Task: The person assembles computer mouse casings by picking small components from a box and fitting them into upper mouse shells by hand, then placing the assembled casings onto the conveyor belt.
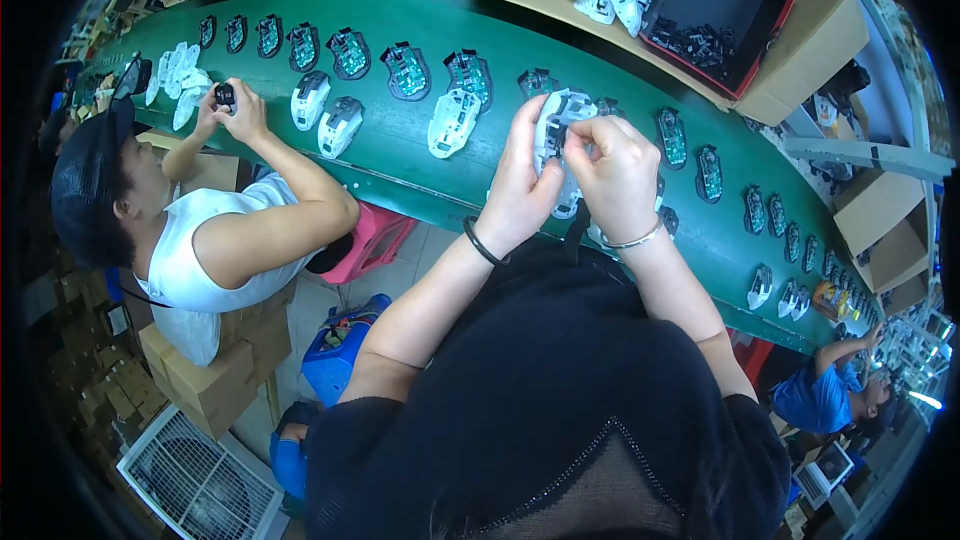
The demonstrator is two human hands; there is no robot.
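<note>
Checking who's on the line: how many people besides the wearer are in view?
2. One in a white sleeveless top sits at the left by the green belt; one in a blue shirt sits at the lower right. Others may be hidden beyond the rim.

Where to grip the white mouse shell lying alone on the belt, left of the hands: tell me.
Grip the white shell across its two long sides, coming straight down from above. It lies flat, lengthwise across the green belt, with bare belt on both sides, so fingers likely fit there.

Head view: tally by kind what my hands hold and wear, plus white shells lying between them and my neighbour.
Held white shell: 1
Black wristband: 1
Silver bangle: 1
Loose white shells on belt: 3
Total: 6
</note>
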